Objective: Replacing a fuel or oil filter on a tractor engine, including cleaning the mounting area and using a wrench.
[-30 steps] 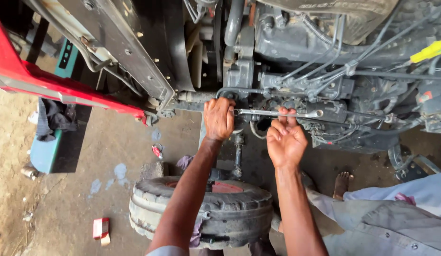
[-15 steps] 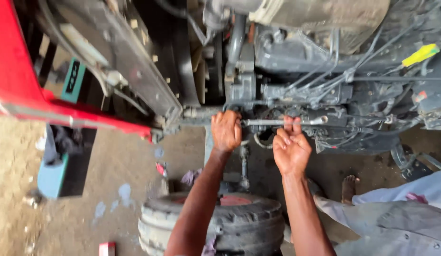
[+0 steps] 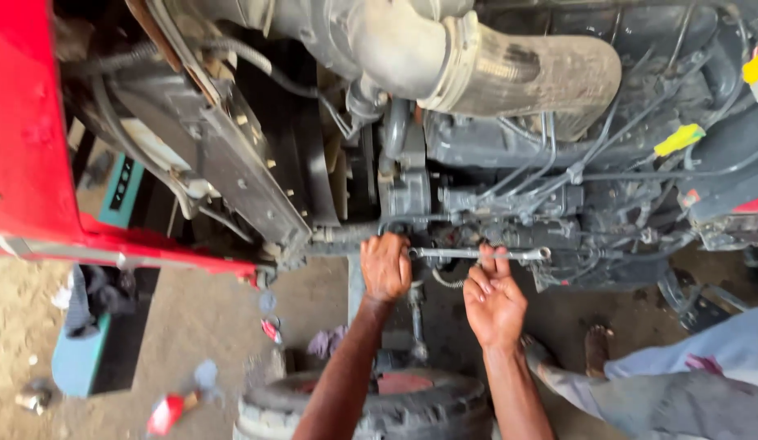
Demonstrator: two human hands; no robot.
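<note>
At nine o'clock hangs the red body panel point(image 3: 24, 163), with the grey radiator frame point(image 3: 224, 171) beside it. Just past centre, the left hand point(image 3: 384, 267) is clenched over the spanner's point(image 3: 476, 253) head end at a dark engine fitting point(image 3: 411, 195). The right hand point(image 3: 493, 301), at five o'clock of it, pinches the shaft loosely. A slip would likely drive knuckles into the thin fuel pipes point(image 3: 558, 155) crowding above. Below sits a worn tyre point(image 3: 379, 411); another person's legs point(image 3: 639, 383) lie at four o'clock.

A single head-worn camera looks down and forward from close range at the engine point(image 3: 493, 187), both forearms reaching up from the bottom edge of the frame.
</note>
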